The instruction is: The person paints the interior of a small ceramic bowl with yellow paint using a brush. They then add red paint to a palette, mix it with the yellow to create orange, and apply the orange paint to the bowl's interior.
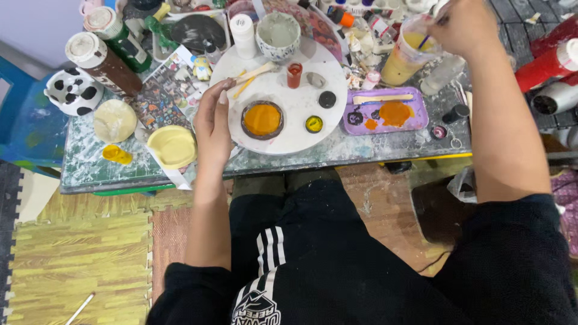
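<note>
Near the front edge of the paint-spattered glass desk (pixel 337 153) lies one round white turntable board (pixel 289 129), and the left hand (pixel 214 120) rests on its left rim, fingers loosely curled against the edge, forearm reaching straight up from the lap. On the board sit one small round dish of orange paint (pixel 262 120), one yellow-filled cap (pixel 313 124), two dark caps, one red vial (pixel 294 74) and one patterned bowl (pixel 278 36). Just right lies one purple rectangular tray (pixel 415 120) smeared orange. At the far right corner the right hand (pixel 463 24) pinches a thin brush (pixel 424 41) dipped in one clear plastic cup of yellow liquid (pixel 404 60). Two pale yellow discs (pixel 172 146) fill the front left; free room is scarce.
</note>
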